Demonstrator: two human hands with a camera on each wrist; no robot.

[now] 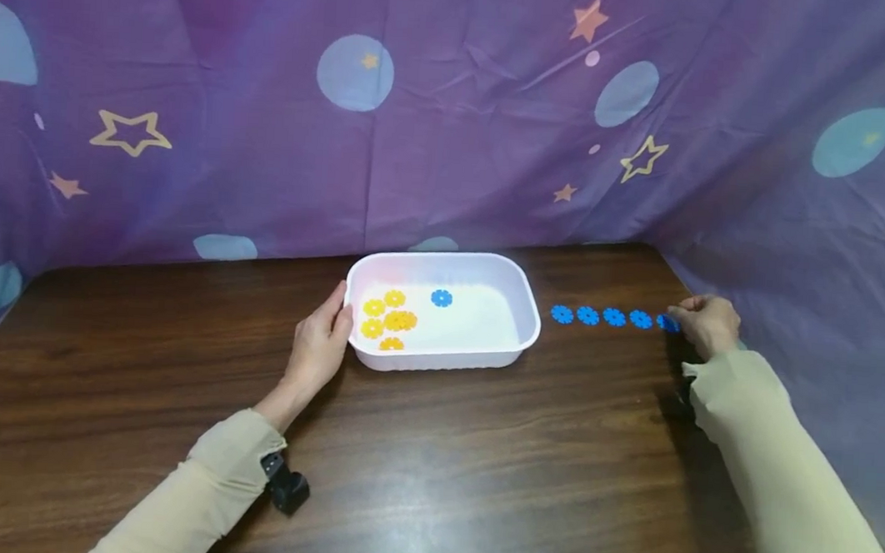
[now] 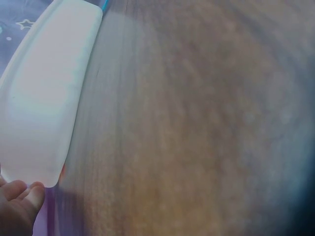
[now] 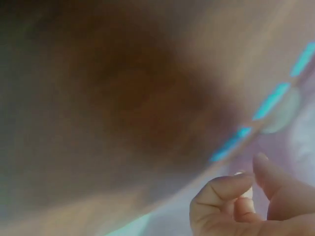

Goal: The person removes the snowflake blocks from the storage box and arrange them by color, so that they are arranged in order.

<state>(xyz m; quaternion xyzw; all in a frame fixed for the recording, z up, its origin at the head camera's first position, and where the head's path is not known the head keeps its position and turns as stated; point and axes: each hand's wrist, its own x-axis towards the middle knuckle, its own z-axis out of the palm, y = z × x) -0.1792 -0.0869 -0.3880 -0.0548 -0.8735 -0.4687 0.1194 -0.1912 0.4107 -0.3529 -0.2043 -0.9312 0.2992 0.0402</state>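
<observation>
Blue notched discs [image 1: 614, 317], five in all, lie in a straight row on the desk [image 1: 478, 462], running from just beside the right end of the white plastic tray [image 1: 445, 363] toward the desk's right edge. One more blue disc [image 1: 441, 298] lies inside, near the tray's far wall; yellow discs [image 1: 374, 307] cluster by its left end. To set the row's end disc well, I'd lower it flat, match the narrow gaps and line it up with its neighbours, then lift straight off so nothing skids. The right hand [image 1: 710, 326] is at that disc, partly covering it, fingers curled, thumb and forefinger tips nearly together; whether they pinch it I cannot tell, the wrist view being blurred. The left hand [image 1: 319, 341] has its fingers and thumb clamped on the tray's left end, a sensible brace.
</observation>
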